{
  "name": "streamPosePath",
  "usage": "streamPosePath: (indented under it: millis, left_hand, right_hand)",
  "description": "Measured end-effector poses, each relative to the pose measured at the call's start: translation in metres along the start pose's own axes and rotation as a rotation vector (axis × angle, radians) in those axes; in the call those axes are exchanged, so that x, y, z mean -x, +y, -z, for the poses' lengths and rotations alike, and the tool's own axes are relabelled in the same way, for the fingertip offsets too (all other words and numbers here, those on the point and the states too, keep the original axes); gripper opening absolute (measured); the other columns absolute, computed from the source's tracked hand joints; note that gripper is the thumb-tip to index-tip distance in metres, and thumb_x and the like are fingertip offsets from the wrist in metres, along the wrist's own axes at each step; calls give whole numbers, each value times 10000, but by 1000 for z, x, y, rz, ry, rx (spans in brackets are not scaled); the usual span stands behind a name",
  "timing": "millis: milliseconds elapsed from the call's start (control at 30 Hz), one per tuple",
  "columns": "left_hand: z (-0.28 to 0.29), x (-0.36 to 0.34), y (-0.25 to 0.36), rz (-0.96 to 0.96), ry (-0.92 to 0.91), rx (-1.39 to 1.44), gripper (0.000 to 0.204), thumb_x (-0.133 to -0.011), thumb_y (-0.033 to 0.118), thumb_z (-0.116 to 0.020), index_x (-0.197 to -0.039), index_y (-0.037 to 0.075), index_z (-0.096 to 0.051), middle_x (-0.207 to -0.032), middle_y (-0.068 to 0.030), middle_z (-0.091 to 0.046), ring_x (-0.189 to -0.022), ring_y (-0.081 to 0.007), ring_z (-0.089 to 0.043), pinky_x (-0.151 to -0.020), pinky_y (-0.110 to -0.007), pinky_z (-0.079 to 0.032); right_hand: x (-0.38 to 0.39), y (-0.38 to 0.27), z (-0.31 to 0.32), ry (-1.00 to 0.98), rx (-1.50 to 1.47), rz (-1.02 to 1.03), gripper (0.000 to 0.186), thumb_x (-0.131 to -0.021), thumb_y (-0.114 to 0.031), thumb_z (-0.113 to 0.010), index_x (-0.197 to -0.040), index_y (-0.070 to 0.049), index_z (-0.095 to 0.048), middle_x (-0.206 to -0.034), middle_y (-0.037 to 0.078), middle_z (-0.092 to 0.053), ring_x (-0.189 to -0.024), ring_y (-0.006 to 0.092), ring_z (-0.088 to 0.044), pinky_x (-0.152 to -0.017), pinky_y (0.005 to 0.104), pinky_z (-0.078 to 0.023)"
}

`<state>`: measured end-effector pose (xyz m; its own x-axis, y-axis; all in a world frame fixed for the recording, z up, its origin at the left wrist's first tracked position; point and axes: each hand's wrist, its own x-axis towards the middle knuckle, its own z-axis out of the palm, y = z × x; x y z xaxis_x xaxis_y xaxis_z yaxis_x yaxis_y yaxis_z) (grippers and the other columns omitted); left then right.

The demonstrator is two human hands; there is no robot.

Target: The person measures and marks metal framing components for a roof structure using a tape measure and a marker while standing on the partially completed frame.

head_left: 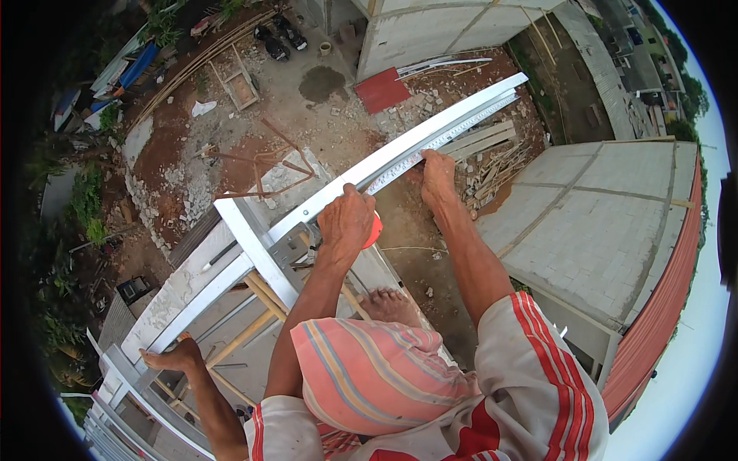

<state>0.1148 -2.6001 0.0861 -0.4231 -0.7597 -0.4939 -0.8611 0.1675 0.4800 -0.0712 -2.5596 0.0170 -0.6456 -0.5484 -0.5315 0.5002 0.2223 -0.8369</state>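
A long white metal channel (pixel 430 138) reaches outward to the upper right from the white steel frame. Along its lower side runs an extended tape measure blade (pixel 469 124). My left hand (pixel 344 223) is closed around the tape measure at the channel's near part; part of its red case (pixel 374 230) shows below the fingers. Farther out, my right hand (pixel 440 178) is closed, its fingers pinching the blade's edge beside the channel. A short white crosspiece (pixel 257 246) meets the channel at the left. The fingertips of both hands are partly hidden.
A slim black-and-white stick (pixel 218 258) lies by the white beam (pixel 200 300). One bare foot (pixel 388 305) rests on a wall top; another (pixel 173 356) is on the beam. Far below are rubble, rusty bars (pixel 265 165), planks (pixel 483 141) and a block wall (pixel 588 223).
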Motion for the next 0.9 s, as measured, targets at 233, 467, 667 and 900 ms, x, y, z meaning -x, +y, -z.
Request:
streamPosePath:
  millis: [233, 467, 667, 900]
  left_hand:
    - [13, -10, -2, 48, 34, -32, 390, -882, 279, -470, -957, -93, -557, -806, -293, -652, -804, -416, -663, -789, -482, -504]
    - [6, -16, -11, 217, 10, 38, 472, -882, 358, -526, -1041, -85, -550, -941, -310, -647, -914, -439, -643, -829, -497, -491]
    - [8, -17, -15, 196, -21, 38, 471, -884, 360, -522, -1036, -86, -536, -928, -316, -647, -911, -442, -644, -826, -496, -494]
    - [-2, -3, -14, 226, -3, 22, 456, -884, 324, -520, -1078, -84, -454, -881, -319, -647, -870, -445, -652, -806, -510, -495]
  right_hand:
    - [-5, 11, -15, 26, 47, 62, 249, -880, -93, -443, -912, 114, -578, -828, 158, -623, -665, 247, -637, -576, 357, -575]
    - [-11, 18, -17, 93, 162, 122, 243, -880, -95, -443, -821, 93, -585, -730, 126, -605, -601, 197, -600, -528, 340, -537]
    - [-18, 18, -12, 84, 297, 68, 224, -868, -99, -462, -781, 70, -581, -706, 116, -599, -554, 181, -571, -498, 329, -520]
    - [-2, 13, -22, 78, 316, 52, 214, -861, -123, -487, -813, 62, -583, -730, 125, -613, -572, 189, -589, -517, 345, -523]
